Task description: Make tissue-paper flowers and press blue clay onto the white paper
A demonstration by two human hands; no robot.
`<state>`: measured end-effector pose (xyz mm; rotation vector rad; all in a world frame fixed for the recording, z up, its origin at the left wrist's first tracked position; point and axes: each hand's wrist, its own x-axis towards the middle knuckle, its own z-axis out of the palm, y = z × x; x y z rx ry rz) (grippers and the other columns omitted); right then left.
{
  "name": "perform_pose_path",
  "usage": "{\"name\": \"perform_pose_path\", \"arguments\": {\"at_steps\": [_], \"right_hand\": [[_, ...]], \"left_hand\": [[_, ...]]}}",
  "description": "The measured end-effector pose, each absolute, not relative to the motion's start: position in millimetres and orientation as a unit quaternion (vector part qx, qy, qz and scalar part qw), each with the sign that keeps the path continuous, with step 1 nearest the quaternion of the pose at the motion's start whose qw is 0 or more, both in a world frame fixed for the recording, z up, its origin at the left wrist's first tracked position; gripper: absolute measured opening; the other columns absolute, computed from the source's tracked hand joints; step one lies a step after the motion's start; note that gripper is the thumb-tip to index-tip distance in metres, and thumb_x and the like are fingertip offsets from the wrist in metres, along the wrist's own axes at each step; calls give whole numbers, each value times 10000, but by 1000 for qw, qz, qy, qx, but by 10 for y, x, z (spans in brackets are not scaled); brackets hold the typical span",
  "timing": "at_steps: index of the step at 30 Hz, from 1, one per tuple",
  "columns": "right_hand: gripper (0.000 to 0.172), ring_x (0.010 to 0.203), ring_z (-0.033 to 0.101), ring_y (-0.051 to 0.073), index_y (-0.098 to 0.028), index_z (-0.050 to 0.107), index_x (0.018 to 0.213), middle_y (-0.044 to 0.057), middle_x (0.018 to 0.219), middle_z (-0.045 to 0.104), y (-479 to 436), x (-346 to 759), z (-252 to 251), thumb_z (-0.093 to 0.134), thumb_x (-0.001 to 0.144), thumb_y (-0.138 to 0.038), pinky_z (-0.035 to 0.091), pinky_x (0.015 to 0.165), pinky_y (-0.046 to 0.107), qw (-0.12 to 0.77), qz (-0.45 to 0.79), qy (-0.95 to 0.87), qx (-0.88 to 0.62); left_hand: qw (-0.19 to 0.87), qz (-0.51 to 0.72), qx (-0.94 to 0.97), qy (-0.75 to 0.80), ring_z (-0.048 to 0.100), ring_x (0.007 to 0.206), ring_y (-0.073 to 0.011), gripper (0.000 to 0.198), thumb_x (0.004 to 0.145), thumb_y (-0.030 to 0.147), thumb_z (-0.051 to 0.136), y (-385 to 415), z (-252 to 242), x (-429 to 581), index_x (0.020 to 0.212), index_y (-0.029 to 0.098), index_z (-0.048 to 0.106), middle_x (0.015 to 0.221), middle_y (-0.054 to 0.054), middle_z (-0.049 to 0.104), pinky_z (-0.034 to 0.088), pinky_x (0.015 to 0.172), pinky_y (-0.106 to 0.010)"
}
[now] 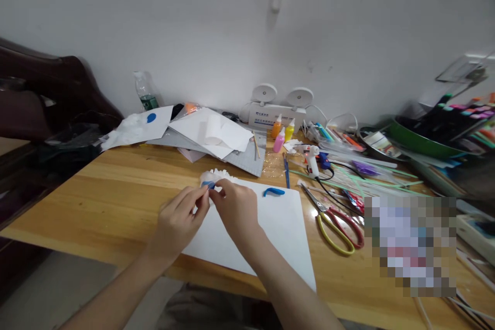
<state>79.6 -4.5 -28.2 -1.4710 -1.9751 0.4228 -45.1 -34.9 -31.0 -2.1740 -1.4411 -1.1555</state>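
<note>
Item: small blue piece (208, 184), soft-looking and matte like modelling clay, at the far left edge of a white board (282, 221), touching a white frilled lump (221, 176) with a ruffled, crinkled rim. Left hand (176, 221): thumb and forefinger closed together on the blue piece from the left. Right hand (235, 206): fingertips pressed together on the same piece from the right, so that the two hands meet over it. Handling note, as a judgement: so small and soft a bit wants light, even pinches from the fingertips alone, with the wrists resting low on the board, lest the frill beside it be crushed. Board: smooth, flat, rectangular, lying on a varnished wooden table (116, 191) with visible grain. Also on the board, to the right and apart from the hands: a curved blue strip (274, 192), the same colour. Right of the board: scissors (334, 224) with yellow and red loop handles and bright metal blades. Farther off: a white glue gun (312, 159) with a black cord, and three small squeeze bottles (279, 139) in orange, pink and yellow. Far left: loose white paper sheets (211, 131), overlapping.
</note>
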Motion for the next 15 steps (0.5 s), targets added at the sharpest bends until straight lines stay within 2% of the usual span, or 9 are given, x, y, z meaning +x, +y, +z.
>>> {"name": "perform_pose_path", "arguments": {"at_steps": [2, 4, 6, 9, 12, 15], "right_hand": [[163, 586, 577, 156, -220, 613, 741, 30, 692, 643, -62, 815, -241, 482, 823, -271, 314, 493, 238, 286, 151, -800, -506], [180, 604, 567, 149, -219, 596, 826, 38, 807, 624, -85, 833, -195, 418, 854, -225, 315, 494, 244, 253, 140, -848, -444], [180, 665, 565, 178, -184, 571, 906, 78, 868, 597, -107, 839, -159, 401, 847, -176, 354, 560, 277, 212, 112, -875, -421], [173, 758, 553, 235, -119, 565, 888, 133, 840, 585, -122, 828, -132, 411, 809, -111, 355, 723, 388, 156, 77, -883, -436], [197, 766, 559, 218, -127, 580, 857, 114, 811, 604, -116, 812, -117, 384, 848, -145, 321, 802, 427, 183, 98, -882, -422], [202, 771, 571, 180, -165, 604, 871, 78, 857, 623, -113, 815, -89, 403, 858, -162, 356, 787, 363, 250, 149, -886, -362]], "left_hand": [[173, -400, -755, -489, 547, 585, -94, 144, 749, 111, 550, -355, -311, -461, 872, 186, 551, 705, -11, 633, 445, 614, -213], [196, -398, -755, -483, 561, 600, -100, 145, 744, 111, 559, -352, -327, -482, 870, 183, 548, 696, -13, 638, 448, 632, -218], [189, -389, -761, -484, 565, 600, -102, 118, 760, 128, 544, -344, -359, -510, 863, 184, 552, 685, -11, 636, 446, 634, -221], [129, -370, -780, -487, 568, 627, -110, 96, 795, 157, 501, -331, -409, -557, 863, 184, 561, 706, -21, 633, 442, 626, -227], [101, -389, -763, -507, 542, 580, -94, 87, 789, 157, 509, -326, -420, -605, 841, 184, 573, 679, -8, 618, 436, 582, -214], [92, -423, -722, -539, 532, 562, -88, 63, 767, 165, 535, -322, -385, -663, 798, 198, 578, 646, 16, 602, 438, 568, -208]]}}
